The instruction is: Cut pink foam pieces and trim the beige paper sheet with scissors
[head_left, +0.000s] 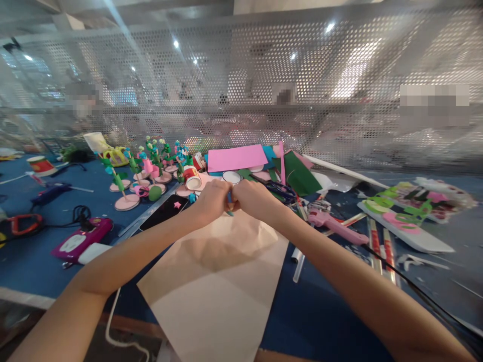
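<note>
My left hand (pixel 215 202) and my right hand (pixel 251 199) are both closed, with their knuckles brought together at the far end of a large sheet of pale paper (pixel 215 296). A bit of blue-green (pixel 230 213) shows under the fingertips where they meet. What the fingers pinch is mostly hidden, so I cannot make it out. The paper spreads from beneath the hands toward me and hangs over the table's near edge. Just beyond the hands are a red-and-white paper cup (pixel 192 178) and a white round piece (pixel 231 177).
Several craft flowers on pink round bases (pixel 127 202) stand left of centre. A purple power strip (pixel 82 240) and a black phone (pixel 163 213) lie nearer. Rightward are a pink glue gun (pixel 338 226) and a white tray (pixel 422 236). A perforated metal screen (pixel 241 120) closes the back.
</note>
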Available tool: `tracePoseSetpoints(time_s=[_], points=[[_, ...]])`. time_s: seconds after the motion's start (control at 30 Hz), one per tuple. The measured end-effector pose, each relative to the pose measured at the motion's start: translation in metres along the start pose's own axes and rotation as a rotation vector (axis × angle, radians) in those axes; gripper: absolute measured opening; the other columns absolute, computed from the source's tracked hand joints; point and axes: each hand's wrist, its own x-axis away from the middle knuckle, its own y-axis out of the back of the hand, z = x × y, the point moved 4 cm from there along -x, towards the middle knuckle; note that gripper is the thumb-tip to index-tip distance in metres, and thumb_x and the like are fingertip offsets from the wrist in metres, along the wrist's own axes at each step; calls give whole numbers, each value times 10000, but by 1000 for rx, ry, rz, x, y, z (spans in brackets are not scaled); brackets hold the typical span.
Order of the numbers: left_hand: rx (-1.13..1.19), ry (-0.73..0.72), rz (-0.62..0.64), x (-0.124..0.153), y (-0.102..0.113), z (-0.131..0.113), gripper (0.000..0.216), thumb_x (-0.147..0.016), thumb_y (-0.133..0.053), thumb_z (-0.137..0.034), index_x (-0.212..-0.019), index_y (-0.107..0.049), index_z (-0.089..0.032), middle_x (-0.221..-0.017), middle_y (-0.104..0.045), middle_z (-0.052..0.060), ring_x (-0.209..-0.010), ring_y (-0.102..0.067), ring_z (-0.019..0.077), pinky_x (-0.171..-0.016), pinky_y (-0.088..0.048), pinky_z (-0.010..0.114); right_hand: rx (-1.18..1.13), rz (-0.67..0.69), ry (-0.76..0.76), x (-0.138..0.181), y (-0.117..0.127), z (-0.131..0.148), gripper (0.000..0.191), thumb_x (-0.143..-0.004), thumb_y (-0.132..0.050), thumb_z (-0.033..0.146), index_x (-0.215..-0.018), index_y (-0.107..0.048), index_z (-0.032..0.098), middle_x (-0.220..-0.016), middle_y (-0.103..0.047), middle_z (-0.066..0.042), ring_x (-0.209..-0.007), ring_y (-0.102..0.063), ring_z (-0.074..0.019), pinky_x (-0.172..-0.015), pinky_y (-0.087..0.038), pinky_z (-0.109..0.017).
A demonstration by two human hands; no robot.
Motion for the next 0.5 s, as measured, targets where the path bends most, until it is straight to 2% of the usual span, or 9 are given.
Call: tracePoseSetpoints(time_s=[0.3,0.5], points=[[11,-13,24,-1,0,-1,98,-551,-519,-107,-613,-592,-125,-599,-655,46,-600,-596,167,-534,-394,226,-75,-38,-20,-1,0,-5,117,-676,-552,141,-737,-651,140,-753,-634,-117,-754,-628,-246,-592,-415,-261],[-54,-42,85,-7,-1,3,99,-582,-554,-103,-652,-620,-124,-613,-656,52,-616,-607,171,-566,-415,232,-76,-9,-22,-3,-4,-8,133,-687,-544,122,-762,-651,145,-761,-640,-102,-760,-628,-226,-607,-413,-256]])
